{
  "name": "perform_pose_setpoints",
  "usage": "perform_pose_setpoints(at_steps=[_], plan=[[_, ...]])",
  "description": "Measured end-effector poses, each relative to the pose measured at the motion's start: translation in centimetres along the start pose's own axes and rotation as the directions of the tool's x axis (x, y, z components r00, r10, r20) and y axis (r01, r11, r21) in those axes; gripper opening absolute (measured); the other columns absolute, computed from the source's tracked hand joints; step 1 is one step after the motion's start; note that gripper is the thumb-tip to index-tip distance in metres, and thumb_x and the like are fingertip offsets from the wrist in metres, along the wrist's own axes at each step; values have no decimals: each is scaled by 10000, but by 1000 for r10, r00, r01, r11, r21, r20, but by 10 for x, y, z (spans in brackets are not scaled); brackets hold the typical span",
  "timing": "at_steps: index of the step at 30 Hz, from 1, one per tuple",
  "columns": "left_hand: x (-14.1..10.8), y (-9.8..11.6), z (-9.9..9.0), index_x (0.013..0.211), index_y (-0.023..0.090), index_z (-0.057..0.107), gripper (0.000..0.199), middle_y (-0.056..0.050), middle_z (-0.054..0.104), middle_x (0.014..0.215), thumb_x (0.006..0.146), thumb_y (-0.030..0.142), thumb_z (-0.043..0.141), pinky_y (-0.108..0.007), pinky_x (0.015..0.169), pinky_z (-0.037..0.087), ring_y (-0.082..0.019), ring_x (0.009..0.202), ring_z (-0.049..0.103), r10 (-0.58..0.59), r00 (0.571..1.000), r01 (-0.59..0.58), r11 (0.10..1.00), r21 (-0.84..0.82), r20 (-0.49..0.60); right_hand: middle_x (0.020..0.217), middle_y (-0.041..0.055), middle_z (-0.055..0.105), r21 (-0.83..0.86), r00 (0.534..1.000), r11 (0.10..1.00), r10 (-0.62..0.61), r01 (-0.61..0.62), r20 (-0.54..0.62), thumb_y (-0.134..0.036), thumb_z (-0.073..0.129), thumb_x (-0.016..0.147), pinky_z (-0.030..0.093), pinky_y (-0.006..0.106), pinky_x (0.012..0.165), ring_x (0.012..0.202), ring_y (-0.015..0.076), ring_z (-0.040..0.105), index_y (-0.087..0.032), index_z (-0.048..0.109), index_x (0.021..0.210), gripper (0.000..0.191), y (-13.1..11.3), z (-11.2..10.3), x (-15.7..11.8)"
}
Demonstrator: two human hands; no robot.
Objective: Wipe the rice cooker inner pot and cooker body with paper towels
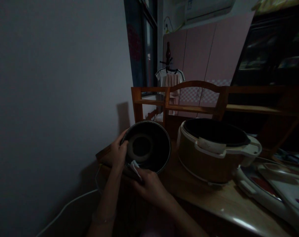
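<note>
A round dark inner pot (161, 148) is tilted so that its opening faces me, showing a paler ring around its bottom. My left hand (119, 149) grips the pot's left rim, thumb inside and fingers behind. At the lower rim, my right hand (149, 184) pinches a small white cloth (135, 165) against the pot wall; whether it is fabric or paper I cannot tell. Just to the right stands a rice cooker body (201, 161) with a light rim and a black interior, its front handle toward me.
The wooden desk (196, 194) carries the cooker and, at far right, a pale appliance part like a lid (263, 184). A wooden shelf frame (196, 107) rises behind. The wall (65, 82) is close on the left, with a white cable (72, 204) below.
</note>
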State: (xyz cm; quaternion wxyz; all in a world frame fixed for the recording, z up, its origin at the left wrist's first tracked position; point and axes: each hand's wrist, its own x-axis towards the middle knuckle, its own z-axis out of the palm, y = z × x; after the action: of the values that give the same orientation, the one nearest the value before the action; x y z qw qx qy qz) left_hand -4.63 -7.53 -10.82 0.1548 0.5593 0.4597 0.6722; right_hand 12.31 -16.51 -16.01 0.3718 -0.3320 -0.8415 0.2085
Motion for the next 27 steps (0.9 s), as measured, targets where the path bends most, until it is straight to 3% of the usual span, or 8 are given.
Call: perform_pose_setpoints(at_steps=[6, 16, 27], plan=[[19, 2, 10, 1261, 228, 665, 550, -2, 676, 1288, 740, 157, 504, -409, 1114, 444, -239, 1225, 605, -3, 995, 3, 1000, 1, 102, 1028, 20, 733, -70, 1000, 997, 23, -23, -1, -279, 563, 941, 484, 233, 771, 898, 187, 690, -240, 618, 1212, 279, 7, -5, -3], [27, 17, 22, 1238, 219, 691, 544, -15, 707, 1226, 728, 132, 520, -429, 1091, 454, -247, 1165, 629, 12, 976, -15, 1000, 12, 217, 1324, 100, 632, -167, 998, 986, 24, -13, 63, -311, 559, 950, 482, 338, 967, 1139, 233, 620, -245, 426, 1484, 554, 33, -15, -23], [26, 20, 30, 1223, 214, 703, 562, -9, 706, 1229, 710, 103, 501, -399, 1101, 446, -238, 1167, 630, 37, 976, -44, 999, 30, 215, 1334, 93, 626, -176, 995, 983, -31, 47, 93, -290, 541, 957, 465, 382, 1015, 1186, 243, 591, -245, 420, 1486, 545, 52, -24, -31]])
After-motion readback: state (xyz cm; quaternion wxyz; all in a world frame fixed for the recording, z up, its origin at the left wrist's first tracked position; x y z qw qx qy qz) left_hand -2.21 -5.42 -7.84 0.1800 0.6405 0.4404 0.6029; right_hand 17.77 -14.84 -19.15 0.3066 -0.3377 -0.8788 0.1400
